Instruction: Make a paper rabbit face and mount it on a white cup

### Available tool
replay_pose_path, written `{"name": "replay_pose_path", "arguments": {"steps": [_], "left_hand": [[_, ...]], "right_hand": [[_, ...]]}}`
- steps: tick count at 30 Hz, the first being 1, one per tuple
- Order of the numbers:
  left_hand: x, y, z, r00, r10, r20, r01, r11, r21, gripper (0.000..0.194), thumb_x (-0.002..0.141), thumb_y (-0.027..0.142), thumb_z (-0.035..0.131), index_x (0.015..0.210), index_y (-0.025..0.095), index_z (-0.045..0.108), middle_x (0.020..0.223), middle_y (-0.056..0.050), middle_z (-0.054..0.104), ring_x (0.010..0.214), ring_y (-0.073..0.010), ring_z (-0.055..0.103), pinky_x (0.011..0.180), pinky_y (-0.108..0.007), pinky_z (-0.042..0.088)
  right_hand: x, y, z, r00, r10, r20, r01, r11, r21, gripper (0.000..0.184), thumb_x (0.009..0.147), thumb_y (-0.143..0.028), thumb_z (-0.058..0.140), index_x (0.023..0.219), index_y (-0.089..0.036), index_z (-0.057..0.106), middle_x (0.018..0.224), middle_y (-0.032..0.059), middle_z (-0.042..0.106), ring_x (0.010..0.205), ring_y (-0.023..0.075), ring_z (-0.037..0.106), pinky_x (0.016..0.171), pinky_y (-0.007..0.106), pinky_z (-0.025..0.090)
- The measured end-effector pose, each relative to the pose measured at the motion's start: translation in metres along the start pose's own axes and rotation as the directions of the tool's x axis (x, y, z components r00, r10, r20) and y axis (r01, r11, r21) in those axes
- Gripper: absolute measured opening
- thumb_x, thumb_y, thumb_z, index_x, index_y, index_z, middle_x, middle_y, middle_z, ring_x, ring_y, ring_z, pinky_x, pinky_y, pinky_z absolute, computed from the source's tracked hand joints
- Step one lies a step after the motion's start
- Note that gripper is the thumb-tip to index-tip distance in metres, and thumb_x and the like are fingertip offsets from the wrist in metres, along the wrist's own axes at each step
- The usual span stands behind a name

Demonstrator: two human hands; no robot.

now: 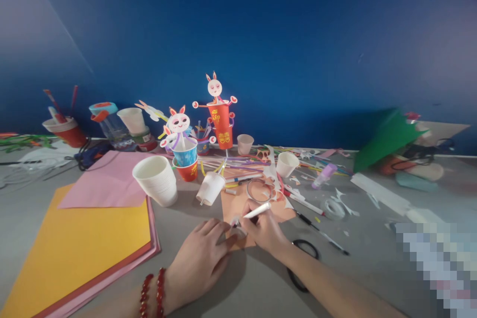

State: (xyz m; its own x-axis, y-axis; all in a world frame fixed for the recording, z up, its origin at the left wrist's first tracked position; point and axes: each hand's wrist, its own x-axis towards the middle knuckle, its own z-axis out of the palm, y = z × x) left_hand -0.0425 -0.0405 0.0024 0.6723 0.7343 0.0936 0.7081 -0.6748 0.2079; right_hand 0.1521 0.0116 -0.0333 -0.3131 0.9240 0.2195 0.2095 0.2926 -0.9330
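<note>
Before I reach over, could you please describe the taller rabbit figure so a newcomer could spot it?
In front of the blue wall, left of the middle, stands the taller rabbit figure, white face above red cups with gold characters. The shorter figure to its left has a blue cup over a red one; this one has only red.

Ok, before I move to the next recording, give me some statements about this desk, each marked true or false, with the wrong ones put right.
1. The right hand holds a white pen. True.
2. The red bead bracelets are on the right wrist. False: they are on the left wrist.
3. The pink sheet overlaps the yellow sheet. True.
4. The green sheet is at the far left of the desk. False: it is towards the right.
5. The left hand is raised high above the desk. False: it is down near the pen's tip.
</note>
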Motion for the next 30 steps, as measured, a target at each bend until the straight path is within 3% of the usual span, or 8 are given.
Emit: {"name": "replay_pose_path", "arguments": {"steps": [10, 25, 30], "left_hand": [[-0.0016, -0.0004, 0.0014, 1.0, -0.002, -0.018, 0.001, 1.0, -0.009, 0.036, 0.088, 0.012, 0.052, 0.122, 0.022, 0.059, 0.12, -0.01, 0.059, 0.106, -0.03, 0.054, 0.088, -0.047, 0.048], [-0.0011, 0.0001, 0.0002, 1.0, -0.001, -0.03, 0.001, 1.0, -0.009, 0.038, 0.087, 0.011, 0.052, 0.124, 0.023, 0.058, 0.12, -0.01, 0.059, 0.106, -0.0292, 0.053, 0.088, -0.045, 0.048], [-0.0007, 0.0002, -0.0001, 1.0, 0.001, -0.015, -0.001, 1.0, -0.004, 0.036, 0.088, 0.012, 0.051, 0.122, 0.021, 0.058, 0.119, -0.011, 0.06, 0.105, -0.0295, 0.054, 0.088, -0.046, 0.048]], "right_hand": [[-0.0022, 0.0043, 0.0005, 0.999, -0.004, 0.036, 0.005, 1.0, -0.021, 0.014, 0.08, -0.016, 0.054, 0.069, -0.023, 0.047, 0.058, -0.0065, 0.049, 0.053, 0.0118, 0.047, 0.051, 0.022, 0.033], [-0.0019, 0.0049, 0.0006, 1.0, -0.005, -0.009, 0.005, 0.999, -0.034, 0.017, 0.078, -0.016, 0.055, 0.067, -0.023, 0.044, 0.056, -0.0072, 0.044, 0.051, 0.0116, 0.042, 0.049, 0.022, 0.03], [-0.0019, 0.0023, 0.0005, 1.0, 0.0, 0.024, 0.0, 1.0, -0.009, 0.015, 0.078, -0.014, 0.053, 0.068, -0.023, 0.046, 0.058, -0.006, 0.051, 0.052, 0.0117, 0.045, 0.05, 0.022, 0.032]]}}
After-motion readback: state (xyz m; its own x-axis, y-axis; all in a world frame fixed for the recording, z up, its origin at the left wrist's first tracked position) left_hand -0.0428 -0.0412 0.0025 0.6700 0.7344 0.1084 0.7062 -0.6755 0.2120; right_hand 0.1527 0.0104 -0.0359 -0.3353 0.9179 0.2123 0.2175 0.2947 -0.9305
